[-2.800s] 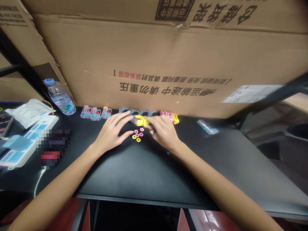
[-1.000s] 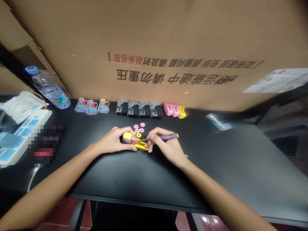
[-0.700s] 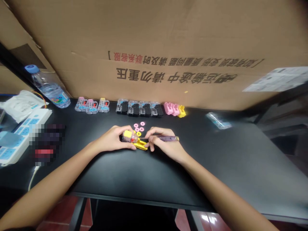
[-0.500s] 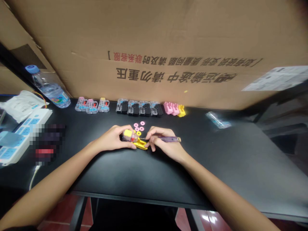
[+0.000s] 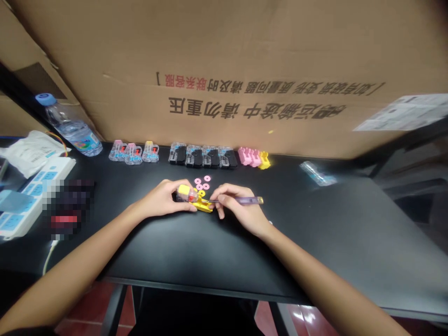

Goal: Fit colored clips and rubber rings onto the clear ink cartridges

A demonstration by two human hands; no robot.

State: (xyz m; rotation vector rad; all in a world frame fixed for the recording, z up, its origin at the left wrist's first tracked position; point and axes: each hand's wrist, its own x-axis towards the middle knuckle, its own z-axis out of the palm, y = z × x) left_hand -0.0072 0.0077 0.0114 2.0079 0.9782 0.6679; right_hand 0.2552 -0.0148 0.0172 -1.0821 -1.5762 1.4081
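The clear part [image 5: 188, 194] is clamped in the left hand [image 5: 164, 198], the screwdriver [image 5: 248, 200] in the right hand [image 5: 241, 207]; the yellow part [image 5: 203, 206] sits at 4 o'clock, rings [image 5: 201, 187] at 1, one partly blocked, bottle [image 5: 79, 136] at 10.

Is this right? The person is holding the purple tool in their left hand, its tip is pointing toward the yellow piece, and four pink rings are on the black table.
Not quite: the head view shows the purple tool in the right hand. Its tip is pointing toward the yellow piece, and four pink rings are on the black table.
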